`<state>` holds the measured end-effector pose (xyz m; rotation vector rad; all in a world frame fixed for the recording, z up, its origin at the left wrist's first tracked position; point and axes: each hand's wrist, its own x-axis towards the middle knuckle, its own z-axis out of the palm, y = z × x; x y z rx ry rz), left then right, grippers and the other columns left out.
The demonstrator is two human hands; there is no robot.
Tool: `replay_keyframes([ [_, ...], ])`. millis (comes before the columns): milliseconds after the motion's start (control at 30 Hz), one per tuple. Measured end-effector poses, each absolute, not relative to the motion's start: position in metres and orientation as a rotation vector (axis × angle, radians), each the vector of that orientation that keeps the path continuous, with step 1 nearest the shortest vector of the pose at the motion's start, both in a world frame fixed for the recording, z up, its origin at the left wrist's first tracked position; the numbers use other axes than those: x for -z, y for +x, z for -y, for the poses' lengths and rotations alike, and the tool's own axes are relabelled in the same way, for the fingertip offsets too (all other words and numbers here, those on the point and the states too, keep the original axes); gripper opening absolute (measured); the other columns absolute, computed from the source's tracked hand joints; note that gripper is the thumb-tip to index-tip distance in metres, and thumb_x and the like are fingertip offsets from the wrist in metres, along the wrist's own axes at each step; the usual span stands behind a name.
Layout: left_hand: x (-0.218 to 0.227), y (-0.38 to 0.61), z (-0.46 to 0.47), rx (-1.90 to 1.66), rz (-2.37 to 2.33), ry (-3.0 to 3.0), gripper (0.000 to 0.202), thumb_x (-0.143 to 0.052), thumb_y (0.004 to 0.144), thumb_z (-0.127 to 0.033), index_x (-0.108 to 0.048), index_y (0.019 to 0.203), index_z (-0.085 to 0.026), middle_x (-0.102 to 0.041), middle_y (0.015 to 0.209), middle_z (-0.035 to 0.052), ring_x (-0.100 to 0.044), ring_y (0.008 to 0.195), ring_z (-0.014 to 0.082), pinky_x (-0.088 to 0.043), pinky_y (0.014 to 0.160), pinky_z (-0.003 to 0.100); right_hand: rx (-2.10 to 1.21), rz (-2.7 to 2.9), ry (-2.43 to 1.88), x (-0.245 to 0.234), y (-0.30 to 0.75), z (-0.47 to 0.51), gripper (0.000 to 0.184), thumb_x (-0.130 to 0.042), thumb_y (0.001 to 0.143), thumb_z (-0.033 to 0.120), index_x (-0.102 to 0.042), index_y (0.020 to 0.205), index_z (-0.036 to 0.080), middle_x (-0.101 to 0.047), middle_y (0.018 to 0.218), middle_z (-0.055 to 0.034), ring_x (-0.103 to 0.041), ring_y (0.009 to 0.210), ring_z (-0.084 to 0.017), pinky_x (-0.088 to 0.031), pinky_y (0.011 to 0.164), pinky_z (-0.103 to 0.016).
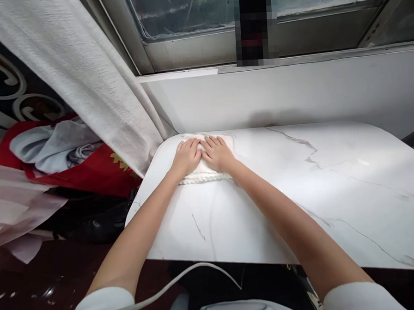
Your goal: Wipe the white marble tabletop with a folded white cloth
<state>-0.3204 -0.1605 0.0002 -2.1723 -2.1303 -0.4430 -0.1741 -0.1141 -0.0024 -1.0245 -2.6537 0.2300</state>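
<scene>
A small folded white cloth [208, 174] with a braided edge lies at the far left corner of a white marble table [299, 192]. My left hand [186, 156] rests flat on the cloth, fingers stretched out. Beside it, my right hand [218, 153] also lies flat on the cloth with fingers extended; the fingertips of both hands meet near the middle. Most of the cloth is hidden under my hands.
A white curtain [84, 73] hangs at the left, touching the table's corner. Behind the table is a white wall [294, 95] under a window [220, 15]. A red bag [90, 172] with grey clothes sits on the floor at the left. A white cable [185, 276] crosses the near edge.
</scene>
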Motion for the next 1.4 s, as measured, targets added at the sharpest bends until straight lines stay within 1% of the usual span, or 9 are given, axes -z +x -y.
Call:
replay_keyframes([
  [133,0.002,-0.320,0.132,0.455,2.100,-2.164,0.044,-0.031,0.095,-0.023,-0.052,0.133,-0.014,-0.055,0.143,0.0143,-0.046,0.136,0.0264,-0.028,0.118,0.047,-0.261,2.648,-1.037,0.002,-0.174,0.087,0.054,-0.033,0.102,0.028,-0.040,0.152,0.008,-0.035,0.159,-0.0144,-0.029,0.148,-0.027,-0.015,0.123,-0.044],
  [267,0.003,-0.318,0.109,0.470,2.092,-2.193,0.044,-0.030,0.096,-0.023,-0.053,0.132,-0.014,-0.055,0.143,0.0150,-0.046,0.136,0.0270,-0.028,0.117,0.049,-0.284,2.626,-1.038,0.004,-0.172,0.064,0.054,-0.033,0.101,0.026,-0.040,0.151,0.008,-0.036,0.159,-0.0136,-0.029,0.148,-0.027,-0.014,0.123,-0.045],
  [467,0.001,-0.311,0.079,0.476,2.079,-2.208,0.043,-0.029,0.096,-0.022,-0.054,0.130,-0.014,-0.059,0.137,0.0145,-0.050,0.130,0.0268,-0.030,0.115,0.047,-0.293,2.574,-1.073,0.004,-0.167,0.039,0.052,-0.034,0.099,0.025,-0.045,0.147,0.008,-0.039,0.158,-0.0141,-0.031,0.146,-0.026,-0.016,0.122,-0.047],
  [633,0.001,-0.310,0.064,0.430,2.073,-2.195,0.041,-0.032,0.095,-0.022,-0.057,0.127,-0.015,-0.062,0.133,0.0139,-0.054,0.125,0.0281,-0.035,0.111,0.045,-0.283,2.553,-1.100,0.001,-0.165,0.032,0.049,-0.035,0.098,0.023,-0.049,0.144,0.009,-0.044,0.154,-0.0131,-0.036,0.143,-0.025,-0.018,0.121,-0.043],
  [733,0.002,-0.310,0.063,0.427,2.071,-2.186,0.040,-0.032,0.095,-0.022,-0.057,0.126,-0.015,-0.063,0.132,0.0144,-0.055,0.124,0.0291,-0.036,0.110,0.046,-0.273,2.537,-1.097,0.001,-0.165,0.032,0.048,-0.035,0.099,0.023,-0.051,0.142,0.010,-0.047,0.152,-0.0134,-0.038,0.141,-0.025,-0.019,0.120,-0.043],
  [933,0.002,-0.306,0.071,0.451,2.085,-2.163,0.043,-0.030,0.097,-0.022,-0.056,0.130,-0.015,-0.061,0.135,0.0129,-0.052,0.127,0.0274,-0.034,0.112,0.044,-0.223,2.535,-1.099,0.004,-0.164,0.036,0.047,-0.036,0.101,0.024,-0.050,0.143,0.009,-0.046,0.153,-0.0141,-0.038,0.142,-0.026,-0.019,0.121,-0.044],
  [1067,0.001,-0.301,0.077,0.464,2.094,-2.171,0.045,-0.029,0.097,-0.023,-0.055,0.133,-0.014,-0.059,0.140,0.0134,-0.050,0.131,0.0271,-0.031,0.115,0.046,-0.183,2.542,-1.133,0.004,-0.161,0.042,0.049,-0.035,0.102,0.025,-0.046,0.147,0.008,-0.042,0.155,-0.0143,-0.035,0.144,-0.026,-0.019,0.122,-0.044],
  [1200,0.002,-0.296,0.085,0.503,2.093,-2.169,0.045,-0.030,0.098,-0.024,-0.055,0.134,-0.016,-0.056,0.143,0.0127,-0.047,0.135,0.0258,-0.029,0.117,0.046,-0.148,2.544,-1.139,0.005,-0.156,0.051,0.050,-0.035,0.103,0.025,-0.045,0.148,0.007,-0.041,0.156,-0.0159,-0.034,0.145,-0.027,-0.019,0.122,-0.045],
  [1400,0.001,-0.284,0.106,0.496,2.125,-2.177,0.046,-0.030,0.098,-0.023,-0.053,0.137,-0.013,-0.052,0.148,0.0132,-0.044,0.140,0.0251,-0.025,0.120,0.047,-0.063,2.502,-1.122,0.012,-0.147,0.071,0.050,-0.034,0.102,0.026,-0.048,0.146,0.007,-0.044,0.153,-0.0179,-0.038,0.143,-0.030,-0.023,0.119,-0.050],
])
